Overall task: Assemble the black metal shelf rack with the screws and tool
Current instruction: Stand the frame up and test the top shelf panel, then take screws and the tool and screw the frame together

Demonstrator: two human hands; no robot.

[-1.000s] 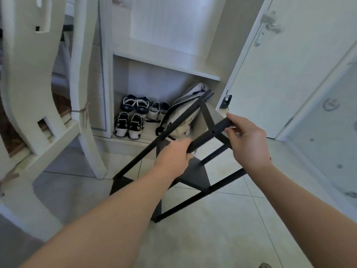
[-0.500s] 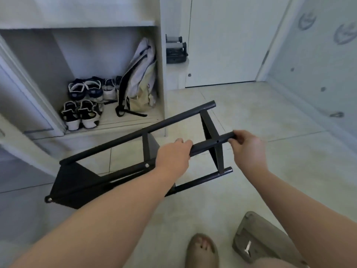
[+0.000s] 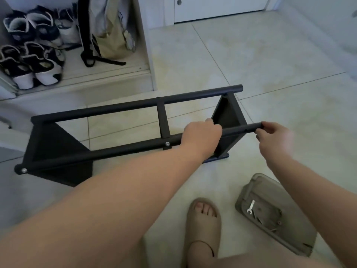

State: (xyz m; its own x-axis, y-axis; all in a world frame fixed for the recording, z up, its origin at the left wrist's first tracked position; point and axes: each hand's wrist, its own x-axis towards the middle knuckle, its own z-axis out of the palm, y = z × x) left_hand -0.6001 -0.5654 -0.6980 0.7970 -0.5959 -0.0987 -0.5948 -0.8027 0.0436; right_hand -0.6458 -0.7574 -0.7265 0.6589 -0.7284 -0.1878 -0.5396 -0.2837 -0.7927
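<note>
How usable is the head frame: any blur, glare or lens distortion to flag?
Head view: dim, cool light, no glare; the right hand is smeared by motion, the left hand and rack are fairly sharp; wide-angle bending curves the floor tile lines near the edges; the shoes at top left look soft.

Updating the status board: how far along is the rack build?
Done: the rack lies on its side on the floor, bars and triangular shelves joined; screw heads show on the near bar. In hand: the left hand grips that bar, the right hand pinches its end. Left: the wrench lies in the tray; whether the right-end joints are screwed cannot be told.
</note>
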